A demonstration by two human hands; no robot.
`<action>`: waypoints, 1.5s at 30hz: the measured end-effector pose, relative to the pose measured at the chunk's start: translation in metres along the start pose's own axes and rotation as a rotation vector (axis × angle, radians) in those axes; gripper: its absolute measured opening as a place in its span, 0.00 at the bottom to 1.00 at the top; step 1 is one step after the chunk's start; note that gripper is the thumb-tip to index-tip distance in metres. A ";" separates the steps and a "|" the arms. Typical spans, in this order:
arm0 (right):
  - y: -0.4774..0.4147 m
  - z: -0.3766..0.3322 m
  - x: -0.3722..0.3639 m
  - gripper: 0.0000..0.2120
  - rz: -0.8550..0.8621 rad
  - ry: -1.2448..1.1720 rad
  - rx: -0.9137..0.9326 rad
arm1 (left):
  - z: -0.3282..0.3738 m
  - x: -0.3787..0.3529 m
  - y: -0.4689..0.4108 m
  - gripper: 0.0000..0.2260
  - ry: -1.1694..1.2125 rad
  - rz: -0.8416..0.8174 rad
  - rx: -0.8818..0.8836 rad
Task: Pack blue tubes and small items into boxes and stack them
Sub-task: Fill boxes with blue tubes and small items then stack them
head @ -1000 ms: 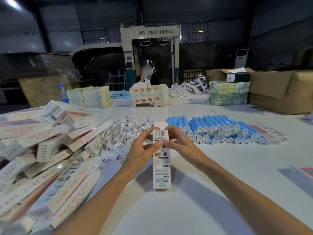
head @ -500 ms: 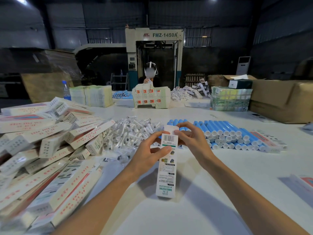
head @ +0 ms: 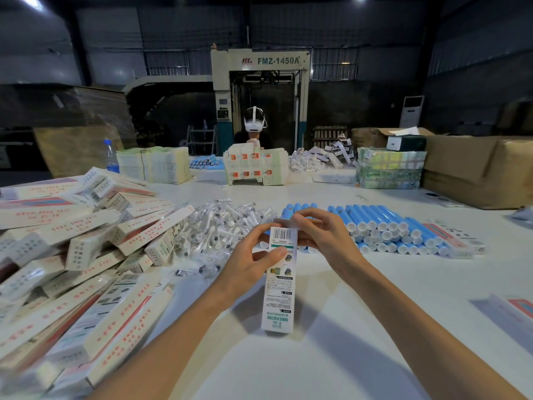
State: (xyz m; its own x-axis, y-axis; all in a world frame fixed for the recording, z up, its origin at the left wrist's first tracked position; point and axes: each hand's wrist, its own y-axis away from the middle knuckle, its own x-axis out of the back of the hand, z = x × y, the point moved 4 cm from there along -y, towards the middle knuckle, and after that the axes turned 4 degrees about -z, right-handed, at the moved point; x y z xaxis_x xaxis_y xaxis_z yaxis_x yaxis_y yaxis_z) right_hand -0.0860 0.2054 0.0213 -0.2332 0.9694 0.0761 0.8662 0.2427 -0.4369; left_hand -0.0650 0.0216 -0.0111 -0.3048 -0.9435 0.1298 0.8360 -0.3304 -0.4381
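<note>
Both hands hold one long white printed box (head: 279, 280) above the white worktop (head: 331, 356), lengthwise away from the person, its near end lowest. The left hand (head: 248, 269) grips the box's left side: the thumb lies across the printed face below the barcode, and the other fingers (head: 261, 230) curl round the far-left edge. The right hand (head: 323, 241) is at the far end of the box, its fingers (head: 310, 216) bent over the end flap and touching it; whether the flap is fully closed cannot be told.

Just beyond the right hand's fingers lies a row of blue tubes (head: 383, 226) with white caps, stacked side by side on the worktop, caps toward the person. Beyond the left hand's fingers, and a little to their left, is a loose heap of small items (head: 219, 226) in clear wrappers. Well to the left of the left hand is a large, untidy pile of filled boxes (head: 80, 255). A flat printed carton (head: 516, 308) lies well apart to the right of the right forearm.

Across the worktop, a second person (head: 255, 131) wearing a white headset sits behind upright cartons (head: 255, 168).
</note>
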 end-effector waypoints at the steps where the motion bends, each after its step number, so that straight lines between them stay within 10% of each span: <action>1: -0.001 0.001 0.000 0.09 -0.004 -0.013 -0.018 | 0.000 0.001 0.000 0.19 0.001 -0.005 0.001; 45: 0.005 -0.005 0.005 0.06 0.057 0.119 -0.144 | -0.004 0.004 -0.001 0.23 -0.268 -0.014 -0.025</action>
State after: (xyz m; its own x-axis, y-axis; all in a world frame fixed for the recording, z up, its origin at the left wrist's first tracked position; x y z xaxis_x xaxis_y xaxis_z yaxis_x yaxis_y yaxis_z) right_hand -0.0809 0.2117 0.0245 -0.1360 0.9770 0.1641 0.9327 0.1821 -0.3114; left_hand -0.0686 0.0180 -0.0141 -0.1815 -0.9131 0.3651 0.8200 -0.3455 -0.4563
